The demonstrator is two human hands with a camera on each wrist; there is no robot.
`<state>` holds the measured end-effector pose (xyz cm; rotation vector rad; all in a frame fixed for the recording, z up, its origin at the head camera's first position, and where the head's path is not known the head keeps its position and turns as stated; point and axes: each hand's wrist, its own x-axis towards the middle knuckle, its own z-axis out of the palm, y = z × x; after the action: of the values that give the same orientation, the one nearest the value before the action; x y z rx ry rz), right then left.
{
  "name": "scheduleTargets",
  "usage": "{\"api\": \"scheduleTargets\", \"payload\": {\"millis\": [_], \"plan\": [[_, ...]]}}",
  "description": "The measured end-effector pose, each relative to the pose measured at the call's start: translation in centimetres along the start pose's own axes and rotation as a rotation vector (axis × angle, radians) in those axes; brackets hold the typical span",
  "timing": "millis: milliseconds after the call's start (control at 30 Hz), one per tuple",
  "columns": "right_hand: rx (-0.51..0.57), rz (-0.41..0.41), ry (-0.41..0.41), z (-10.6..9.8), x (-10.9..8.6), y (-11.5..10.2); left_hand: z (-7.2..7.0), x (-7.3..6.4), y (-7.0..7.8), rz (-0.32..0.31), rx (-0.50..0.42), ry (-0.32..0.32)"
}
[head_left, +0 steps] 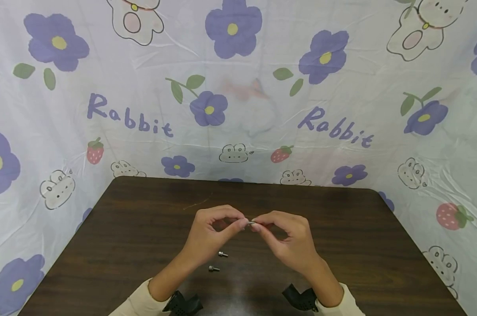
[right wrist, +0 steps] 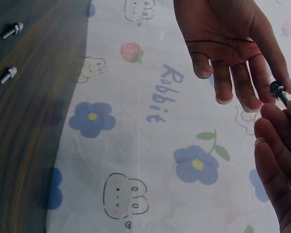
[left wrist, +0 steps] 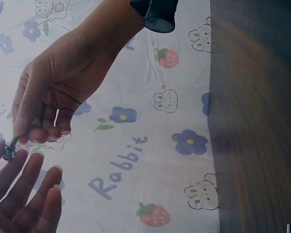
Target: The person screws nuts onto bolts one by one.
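A small metal screw (head_left: 251,223) is held between both hands over the middle of the table. My left hand (head_left: 212,235) pinches it at the head end, with thumb and forefinger. From the other side, my right hand (head_left: 294,241) pinches the threaded end. In the left wrist view the dark head of the screw (left wrist: 8,153) shows beside the left thumb, and the right hand (left wrist: 58,82) is above. The right wrist view shows the screw (right wrist: 279,92) slanting between the left hand (right wrist: 233,43) and the right fingertips. Fingers hide part of it.
Two more screws, one (head_left: 222,254) behind the other (head_left: 214,268), lie on the dark wooden table (head_left: 341,272) near the left forearm. A patterned cloth (head_left: 238,131) hangs behind and beside the table. Black wrist mounts (head_left: 185,303) sit by both cuffs.
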<state>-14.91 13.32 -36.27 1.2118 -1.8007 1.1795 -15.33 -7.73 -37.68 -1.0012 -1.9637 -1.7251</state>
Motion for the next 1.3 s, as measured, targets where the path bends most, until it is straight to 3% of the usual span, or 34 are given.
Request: {"api": "scheduleTargets", "payload": {"millis": [167, 267, 433, 533, 800, 1100, 1300], "plan": [[-0.013, 0.009, 0.003, -0.02, 0.02, -0.05, 0.0, -0.04, -0.13, -0.081, -0.008, -0.002], [-0.028, 0.014, 0.005, -0.05, 0.03, -0.07, -0.11, -0.1, -0.13, -0.098, -0.025, -0.002], [-0.033, 0.008, 0.006, -0.11, 0.05, -0.02, -0.3, -0.03, -0.02, -0.005, -0.063, -0.018], [-0.03, -0.004, 0.009, -0.13, 0.08, 0.03, -0.33, 0.02, 0.02, 0.06, -0.031, -0.01], [-0.027, -0.005, 0.008, -0.15, 0.02, 0.08, -0.23, 0.11, 0.16, 0.11, -0.042, -0.003], [-0.017, -0.012, 0.002, -0.09, 0.07, 0.03, -0.18, 0.11, -0.05, 0.036, -0.06, -0.005], [-0.023, 0.003, -0.006, -0.11, 0.12, -0.1, -0.16, 0.08, -0.23, -0.032, -0.056, -0.039]]}}
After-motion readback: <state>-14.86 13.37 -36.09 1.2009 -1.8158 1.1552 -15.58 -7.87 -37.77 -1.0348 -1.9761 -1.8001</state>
